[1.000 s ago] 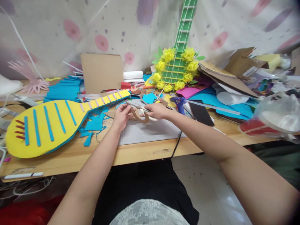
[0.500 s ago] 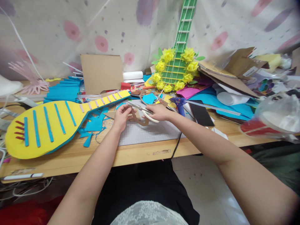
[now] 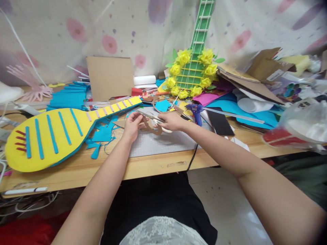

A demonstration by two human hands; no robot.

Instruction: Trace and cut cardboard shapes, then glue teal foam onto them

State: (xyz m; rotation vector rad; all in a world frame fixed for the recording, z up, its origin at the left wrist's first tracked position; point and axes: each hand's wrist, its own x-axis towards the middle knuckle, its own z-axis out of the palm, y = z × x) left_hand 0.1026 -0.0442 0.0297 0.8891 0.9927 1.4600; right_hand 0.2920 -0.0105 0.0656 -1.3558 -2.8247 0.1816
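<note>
My right hand (image 3: 170,121) grips a pair of scissors (image 3: 153,117) with white handles, the blades pointing left toward my other hand. Pinched in my left hand (image 3: 133,125) is a curved brown strip of cardboard (image 3: 151,129), which hangs beside the blades. Both hands are over a grey cutting mat (image 3: 163,144). Whether the blades are touching the strip is hard to make out. To the left lies a yellow paper lute (image 3: 48,136) with blue bars and a blue edge.
Blue scraps (image 3: 103,134) lie between the lute and the mat. A blue glue gun (image 3: 196,114) and a black tablet (image 3: 221,122) are right of my hands. Behind stand a green instrument with yellow flowers (image 3: 191,73) and a cardboard sheet (image 3: 110,77). A plastic-wrapped bucket (image 3: 288,136) sits far right.
The scissor handles have drawn closer together and the scissors have turned slightly. The brown strip has shifted a little in my left hand. The view has moved slightly.
</note>
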